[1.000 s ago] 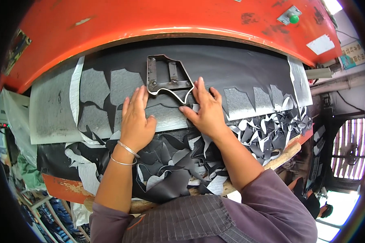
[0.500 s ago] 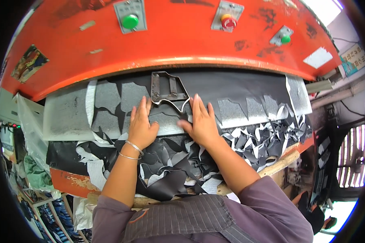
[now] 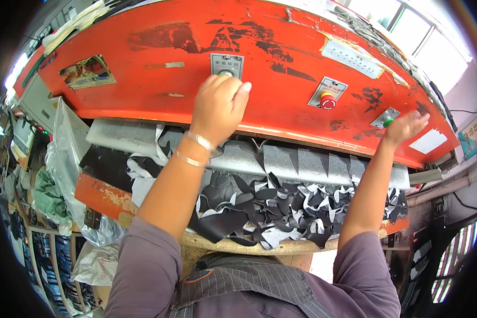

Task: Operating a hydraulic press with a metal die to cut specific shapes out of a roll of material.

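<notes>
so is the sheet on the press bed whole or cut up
Cut up. The dark sheet shows a row of cut-out gaps, and loose black and white scraps lie piled in front of it.

The press head (image 3: 143, 69) is hanging over the bench; the left hand (image 3: 219, 103) is sitting on its front at the left button (image 3: 226, 65), the right hand (image 3: 405, 127) at the far-right button (image 3: 388, 121); another button (image 3: 327, 99) is lying between them; the cut scraps (image 3: 281, 209) are piling below, in front of the sheet (image 3: 302, 161).
</notes>
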The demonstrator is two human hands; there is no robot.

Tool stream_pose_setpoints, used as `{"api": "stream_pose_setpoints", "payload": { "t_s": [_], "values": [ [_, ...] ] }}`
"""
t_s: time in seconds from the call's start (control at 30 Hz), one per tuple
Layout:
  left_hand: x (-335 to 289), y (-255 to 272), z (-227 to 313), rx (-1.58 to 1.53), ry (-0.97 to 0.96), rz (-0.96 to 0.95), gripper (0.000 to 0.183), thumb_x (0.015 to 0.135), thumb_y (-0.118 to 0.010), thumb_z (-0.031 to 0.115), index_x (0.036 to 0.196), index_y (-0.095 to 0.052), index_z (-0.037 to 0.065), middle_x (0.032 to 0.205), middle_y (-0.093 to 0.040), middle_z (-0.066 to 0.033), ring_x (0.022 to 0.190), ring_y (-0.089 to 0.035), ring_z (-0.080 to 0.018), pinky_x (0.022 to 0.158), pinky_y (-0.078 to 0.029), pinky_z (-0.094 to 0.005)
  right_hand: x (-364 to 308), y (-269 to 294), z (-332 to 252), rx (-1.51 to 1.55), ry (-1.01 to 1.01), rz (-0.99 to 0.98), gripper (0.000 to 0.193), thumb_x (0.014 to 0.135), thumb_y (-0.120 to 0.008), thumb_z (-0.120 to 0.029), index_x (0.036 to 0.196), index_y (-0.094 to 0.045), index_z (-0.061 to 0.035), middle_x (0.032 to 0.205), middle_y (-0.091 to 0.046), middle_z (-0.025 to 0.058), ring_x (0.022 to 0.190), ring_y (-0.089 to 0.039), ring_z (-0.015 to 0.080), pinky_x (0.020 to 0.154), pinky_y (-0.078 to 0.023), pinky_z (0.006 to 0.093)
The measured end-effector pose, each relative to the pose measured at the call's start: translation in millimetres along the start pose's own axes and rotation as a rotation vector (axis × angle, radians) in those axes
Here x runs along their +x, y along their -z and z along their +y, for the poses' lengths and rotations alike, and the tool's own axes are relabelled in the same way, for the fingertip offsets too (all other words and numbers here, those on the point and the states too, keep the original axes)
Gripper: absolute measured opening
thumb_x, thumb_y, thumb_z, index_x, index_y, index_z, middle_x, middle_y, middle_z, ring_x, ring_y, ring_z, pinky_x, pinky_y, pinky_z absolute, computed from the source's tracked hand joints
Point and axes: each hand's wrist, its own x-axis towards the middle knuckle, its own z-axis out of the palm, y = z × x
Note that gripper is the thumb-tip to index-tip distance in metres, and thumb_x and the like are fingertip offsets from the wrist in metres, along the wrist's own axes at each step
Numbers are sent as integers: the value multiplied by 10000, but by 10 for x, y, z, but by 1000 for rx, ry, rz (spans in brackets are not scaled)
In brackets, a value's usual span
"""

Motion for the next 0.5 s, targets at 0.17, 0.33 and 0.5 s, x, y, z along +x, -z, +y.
{"api": "stream_pose_setpoints", "payload": {
  "t_s": [0.17,0.33,0.5],
  "values": [
    [-567,308,269,-94,212,-323,311,905,-561,185,657,-496,10,666,-496,-148,657,-485,-351,615,-396,-424,-272,302,183,-95,21,-18,772,958,-444,-499,1462,-197,32,1519,-148,292,1421,-134,414,1142,-138,483],
    [-1981,834,770,-125,446,-651,291,883,-586,289,686,-610,76,727,-576,-136,710,-587,-353,629,-475,-449,-1885,1585,-741,39,-238,-1234,446,768,-767,-335,1054,-619,-26,987,-628,96,934,-588,243,801,-482,353],
    [-2615,918,1223,16,367,-693,257,818,-645,301,684,-662,82,749,-611,-72,771,-590,-270,699,-494,-390,-2822,2349,-1168,-28,511,-1665,481,598,-826,-344,937,-665,-44,886,-636,120,901,-618,289,755,-520,378]
  ]
}}
